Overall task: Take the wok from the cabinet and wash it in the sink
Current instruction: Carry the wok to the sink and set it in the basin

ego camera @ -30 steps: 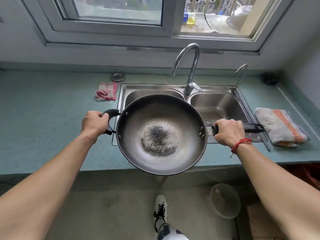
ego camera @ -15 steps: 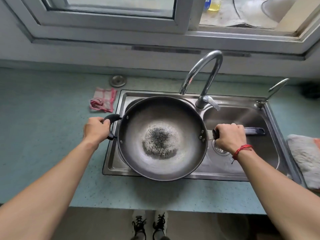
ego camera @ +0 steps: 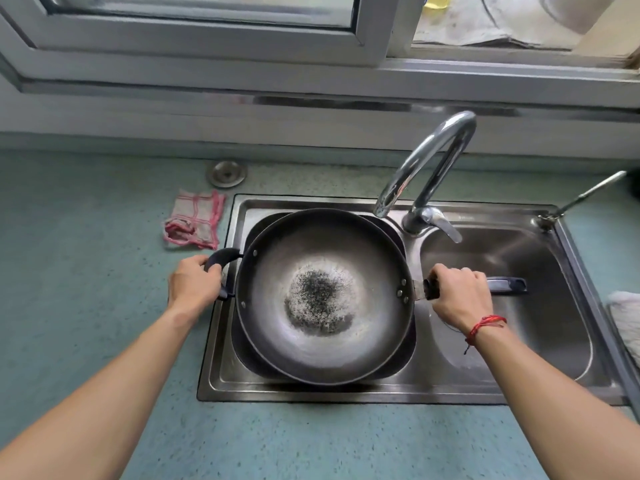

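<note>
On the far left the blue-green tabletop (ego camera: 86,271) runs under the person's left forearm. Just beyond the left hand (ego camera: 194,284) lies a crumpled red-and-white checked cloth (ego camera: 195,220), and farther back from it, near the wall, sits a small round metal cap (ego camera: 227,173). The left hand is closed round the short black loop handle (ego camera: 221,259) of the wok (ego camera: 325,296), knuckles up, right at the sink's left edge.

Between the two hands the wok hangs level, mouth up, over the left basin of the steel double sink (ego camera: 346,393). It fills nearly the whole basin. Its inside is grey metal with a rough speckled patch, dark at the middle, on the bottom. I cannot tell whether its underside touches the basin floor or is held just clear of it.

Beyond the wok's far right rim the curved chrome faucet (ego camera: 429,161) arches over, its spout ending just above the rim.

The right hand (ego camera: 457,296) is clenched round the long black handle (ego camera: 505,285) close to where it joins the wok, and the handle's free end sticks out past the knuckles over the right basin (ego camera: 536,341). A red string bracelet (ego camera: 485,323) circles that wrist.

Farther right and back from this hand, a thin second tap (ego camera: 588,194) stands at the sink's corner, and a pale cloth (ego camera: 623,320) shows at the edge of the tabletop.
</note>
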### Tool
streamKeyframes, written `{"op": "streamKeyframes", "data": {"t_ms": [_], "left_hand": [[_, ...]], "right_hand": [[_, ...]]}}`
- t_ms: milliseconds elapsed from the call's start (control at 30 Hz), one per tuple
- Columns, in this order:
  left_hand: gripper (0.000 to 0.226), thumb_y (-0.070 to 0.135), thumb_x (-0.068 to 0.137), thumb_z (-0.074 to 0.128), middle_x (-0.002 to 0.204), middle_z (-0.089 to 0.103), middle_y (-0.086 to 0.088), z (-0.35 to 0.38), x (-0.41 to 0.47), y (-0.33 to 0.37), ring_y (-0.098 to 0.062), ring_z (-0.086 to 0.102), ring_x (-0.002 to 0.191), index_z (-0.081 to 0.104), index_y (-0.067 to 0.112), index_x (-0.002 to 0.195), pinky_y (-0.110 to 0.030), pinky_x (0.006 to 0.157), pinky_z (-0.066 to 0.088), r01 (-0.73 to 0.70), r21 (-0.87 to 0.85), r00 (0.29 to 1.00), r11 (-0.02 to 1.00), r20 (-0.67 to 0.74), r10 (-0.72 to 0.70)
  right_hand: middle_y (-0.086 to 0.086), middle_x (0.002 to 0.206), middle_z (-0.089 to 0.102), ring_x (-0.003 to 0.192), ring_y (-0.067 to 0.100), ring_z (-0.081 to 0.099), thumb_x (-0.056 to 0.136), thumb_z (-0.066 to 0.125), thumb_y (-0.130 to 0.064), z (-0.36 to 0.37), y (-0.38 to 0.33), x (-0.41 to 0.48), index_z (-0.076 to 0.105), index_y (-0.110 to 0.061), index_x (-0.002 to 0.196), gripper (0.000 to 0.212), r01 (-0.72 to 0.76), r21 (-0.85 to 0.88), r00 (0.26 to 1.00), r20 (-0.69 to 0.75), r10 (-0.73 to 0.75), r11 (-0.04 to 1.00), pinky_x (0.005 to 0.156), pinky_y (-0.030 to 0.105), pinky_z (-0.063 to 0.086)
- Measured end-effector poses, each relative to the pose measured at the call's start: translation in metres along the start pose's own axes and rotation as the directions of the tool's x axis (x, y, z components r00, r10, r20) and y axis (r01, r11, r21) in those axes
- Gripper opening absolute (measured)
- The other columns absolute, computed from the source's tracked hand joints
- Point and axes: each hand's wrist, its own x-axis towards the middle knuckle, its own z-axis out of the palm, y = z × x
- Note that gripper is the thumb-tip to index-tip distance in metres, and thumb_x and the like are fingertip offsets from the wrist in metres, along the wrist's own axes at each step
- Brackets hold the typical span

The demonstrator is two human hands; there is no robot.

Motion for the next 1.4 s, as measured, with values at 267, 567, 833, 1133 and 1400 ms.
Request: {"op": "streamKeyframes", "data": {"t_ms": [267,567,833,1133,1400], "left_hand": [[0.017,0.017,0.097,0.055,0.067,0.072,-0.008,0.008,0.014,-0.018,-0.023,0.062,0.087,0.071,0.013,0.101,-0.031,0.075,0.042,-0.053,0.105,0.998,0.993,0.02,0.051],[0.02,0.026,0.095,0.055,0.082,0.073,-0.008,0.01,0.029,-0.035,-0.026,0.064,0.095,0.073,0.019,0.099,-0.043,0.09,0.051,-0.131,0.138,0.989,0.982,0.083,0.12],[0.042,0.039,0.092,0.06,0.12,0.063,-0.018,-0.01,0.055,-0.014,-0.035,0.059,0.11,0.065,0.011,0.123,-0.04,0.096,0.045,-0.095,0.144,0.993,0.985,-0.055,0.104],[0.052,0.026,0.097,0.049,0.14,0.045,-0.033,-0.016,0.113,0.016,-0.045,0.039,0.132,0.043,-0.007,0.137,-0.049,0.107,0.035,0.034,0.183,0.982,0.982,-0.188,0.001],[0.044,0.026,0.098,0.054,0.129,0.056,-0.034,-0.005,0.138,0.022,-0.05,0.051,0.122,0.055,-0.011,0.122,-0.051,0.101,0.043,0.093,0.18,0.981,0.979,-0.185,-0.06]], "right_hand": [[0.01,0.085,0.068,0.086,0.036,0.059,0.073,0.065,-0.009,0.022,-0.008,0.014,0.065,-0.015,0.096,0.024,0.004,0.034,1.0,-0.018,-0.003,0.999,0.079,0.039,0.036],[0.016,0.084,0.066,0.082,0.04,0.059,0.07,0.067,-0.004,0.025,-0.008,0.02,0.067,-0.009,0.092,0.022,-0.013,0.018,1.0,0.012,0.013,1.0,0.069,0.039,0.038],[0.009,0.09,0.066,0.089,0.033,0.059,0.07,0.065,-0.019,0.008,-0.011,0.021,0.065,-0.016,0.097,0.027,-0.056,-0.018,0.995,0.084,0.058,0.998,0.076,0.037,0.042],[0.015,0.109,0.067,0.106,0.037,0.057,0.077,0.059,-0.015,0.0,-0.011,0.023,0.061,-0.009,0.119,0.043,-0.195,0.158,0.98,0.079,0.185,0.968,0.09,0.041,0.045],[0.006,0.116,0.068,0.119,0.028,0.055,0.084,0.062,-0.02,-0.012,-0.032,0.028,0.054,-0.011,0.132,0.05,-0.445,0.687,0.882,0.226,0.414,0.574,0.101,0.035,0.041]]}}
